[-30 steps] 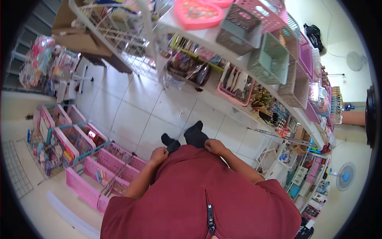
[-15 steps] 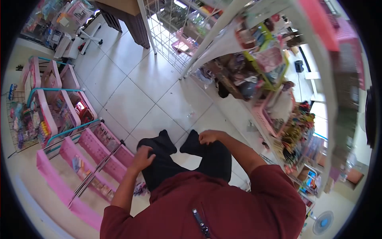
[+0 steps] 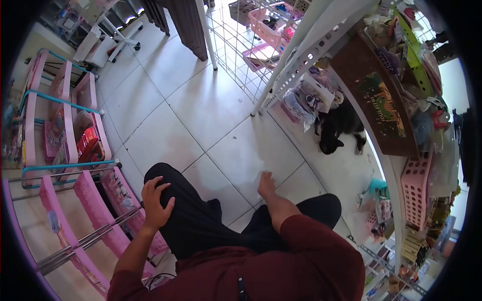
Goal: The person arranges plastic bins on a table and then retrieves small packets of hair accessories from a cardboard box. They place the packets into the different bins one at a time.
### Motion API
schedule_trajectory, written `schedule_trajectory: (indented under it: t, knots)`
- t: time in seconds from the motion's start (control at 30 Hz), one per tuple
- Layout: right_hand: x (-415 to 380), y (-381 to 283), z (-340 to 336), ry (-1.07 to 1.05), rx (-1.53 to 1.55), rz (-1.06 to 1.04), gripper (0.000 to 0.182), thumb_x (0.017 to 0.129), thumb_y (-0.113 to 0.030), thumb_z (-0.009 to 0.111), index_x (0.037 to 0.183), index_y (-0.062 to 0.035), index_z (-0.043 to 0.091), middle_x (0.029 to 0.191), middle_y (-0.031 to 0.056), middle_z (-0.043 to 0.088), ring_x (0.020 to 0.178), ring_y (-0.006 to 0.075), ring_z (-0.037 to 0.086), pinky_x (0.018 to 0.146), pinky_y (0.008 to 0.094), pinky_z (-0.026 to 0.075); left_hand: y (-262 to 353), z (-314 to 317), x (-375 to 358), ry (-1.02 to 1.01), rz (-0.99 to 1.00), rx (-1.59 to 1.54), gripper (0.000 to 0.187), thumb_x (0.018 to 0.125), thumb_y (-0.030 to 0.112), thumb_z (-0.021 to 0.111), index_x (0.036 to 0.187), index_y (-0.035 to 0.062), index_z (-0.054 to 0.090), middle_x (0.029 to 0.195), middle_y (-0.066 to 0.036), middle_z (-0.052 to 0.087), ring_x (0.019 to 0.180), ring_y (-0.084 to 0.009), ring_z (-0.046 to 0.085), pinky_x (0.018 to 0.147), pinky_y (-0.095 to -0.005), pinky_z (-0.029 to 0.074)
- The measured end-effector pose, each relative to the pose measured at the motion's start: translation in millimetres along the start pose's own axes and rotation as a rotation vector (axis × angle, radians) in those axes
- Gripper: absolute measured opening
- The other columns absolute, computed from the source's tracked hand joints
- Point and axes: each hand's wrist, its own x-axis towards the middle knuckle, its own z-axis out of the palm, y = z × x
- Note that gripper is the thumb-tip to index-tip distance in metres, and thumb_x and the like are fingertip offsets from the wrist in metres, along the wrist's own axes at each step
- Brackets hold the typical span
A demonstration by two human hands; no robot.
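Note:
My left hand (image 3: 156, 204) rests at the outer side of my bent left knee (image 3: 168, 185), its fingers spread and holding nothing. My right hand (image 3: 266, 184) reaches forward between my legs above the white tiled floor (image 3: 201, 125); its fingers are stretched out and nothing is in them. A black and white cat (image 3: 341, 124) is on the floor under the shelf to the right, beside plastic-wrapped goods (image 3: 306, 103). The cat is apart from both hands.
Pink rack baskets (image 3: 90, 198) stand close on my left. A white perforated shelf post (image 3: 306, 60) and a loaded shelf with a brown box (image 3: 376, 100) and a pink basket (image 3: 416, 193) rise on the right. A wire grid (image 3: 233, 55) stands ahead.
My body has lowered and my knees are now bent wide. My right hand has moved from my right leg out over the floor. The cat under the shelf shows more plainly.

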Motion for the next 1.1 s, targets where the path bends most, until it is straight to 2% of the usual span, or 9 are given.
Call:
schedule_trajectory:
  t: [0.2,0.27,0.33,0.4,0.53,0.6,0.7,0.83,1.1]
  knots:
    - [-6.3,8.3,-10.3,-0.105,0.131,-0.193,0.048,0.077,-0.014,0.077,0.118,-0.0067,0.054,0.134,0.0239,0.051,0.109,0.042,0.062,0.084,0.0514,0.057,-0.3,-4.3,4.6,0.017,0.042,-0.014,0.044,0.076,0.021,0.075,0.117,0.0076,0.065,0.135,-0.014,0.054,0.129,-0.037,0.046,0.11,-0.0495,0.033]
    - [-15.6,-6.3,-36.6,-0.038,0.361,-0.365,0.042,0.078,-0.019,0.081,0.112,-0.0055,0.06,0.117,0.0198,0.062,0.1,0.0345,0.068,0.081,0.0464,0.058,2.3,-19.8,5.6,0.039,0.041,-0.028,0.043,0.076,0.022,0.075,0.116,0.0077,0.066,0.134,-0.014,0.054,0.129,-0.0366,0.047,0.11,-0.0495,0.034]
    - [-63.9,-53.0,-143.8,-0.423,0.742,-0.164,0.036,0.086,-0.025,0.078,0.112,-0.0055,0.062,0.106,0.013,0.066,0.093,0.0266,0.07,0.083,0.042,0.059,4.2,-33.3,-3.1,-0.046,0.009,-0.062,0.043,0.076,0.023,0.077,0.115,0.0083,0.067,0.13,-0.014,0.057,0.127,-0.0359,0.049,0.109,-0.0498,0.035]
    - [-112.4,-92.5,-228.9,-0.506,0.964,-0.143,0.032,0.091,-0.024,0.073,0.114,-0.0053,0.061,0.109,0.0111,0.066,0.096,0.0245,0.07,0.085,0.0396,0.058,10.8,-43.3,-10.0,-0.085,0.056,-0.022,0.044,0.079,0.028,0.078,0.116,0.0067,0.067,0.126,-0.017,0.06,0.123,-0.0381,0.052,0.107,-0.0506,0.038]
    - [-212.2,-177.2,-406.9,-0.608,1.484,-0.187,0.024,0.101,-0.023,0.061,0.117,-0.0044,0.059,0.112,0.0082,0.065,0.107,0.0242,0.07,0.09,0.0359,0.057,125.5,-116.4,16.5,-0.197,-0.184,-0.695,0.059,0.089,0.04,0.078,0.129,0.0001,0.06,0.123,-0.019,0.064,0.107,-0.0276,0.064,0.093,-0.0379,0.051]
    - [-273.0,-219.4,-505.2,-0.553,1.456,-0.285,0.03,0.102,-0.028,0.062,0.12,-0.0041,0.06,0.109,0.008,0.068,0.105,0.0213,0.071,0.089,0.0358,0.059,200.9,-202.2,38.2,-0.163,-0.228,-0.946,0.056,0.09,0.037,0.077,0.129,0.0006,0.059,0.121,-0.015,0.065,0.108,-0.022,0.063,0.091,-0.0355,0.05]
    - [-352.6,-277.4,-620.2,-0.378,1.378,-0.414,0.028,0.099,-0.031,0.067,0.111,-0.0055,0.067,0.095,0.0048,0.072,0.087,0.0145,0.071,0.067,0.0282,0.054,265.6,-302.7,61.4,0.179,-0.285,-1.169,0.024,0.098,0.022,0.069,0.106,-0.0001,0.065,0.098,-0.005,0.068,0.093,-0.012,0.062,0.081,-0.0271,0.048]
    - [-399.6,-329.2,-695.9,-0.241,1.343,-0.636,0.023,0.097,-0.027,0.07,0.095,-0.0039,0.072,0.081,-0.0008,0.068,0.073,0.0053,0.06,0.06,0.0226,0.043,294.4,-427.4,77.7,0.238,-0.23,-1.375,0.014,0.099,0.017,0.065,0.102,0.0037,0.064,0.095,-0.002,0.066,0.085,-0.0085,0.057,0.077,-0.0249,0.044]
    - [-387.8,-361.3,-733.4,-0.237,1.276,-0.78,0.023,0.098,-0.026,0.069,0.09,-0.0051,0.072,0.078,-0.0046,0.062,0.07,0.0021,0.05,0.061,0.0215,0.038,282.5,-473.8,101.9,0.213,-0.2,-1.569,0.011,0.1,0.014,0.064,0.103,0.0036,0.065,0.094,-0.001,0.065,0.084,-0.0077,0.056,0.076,-0.0252,0.044]
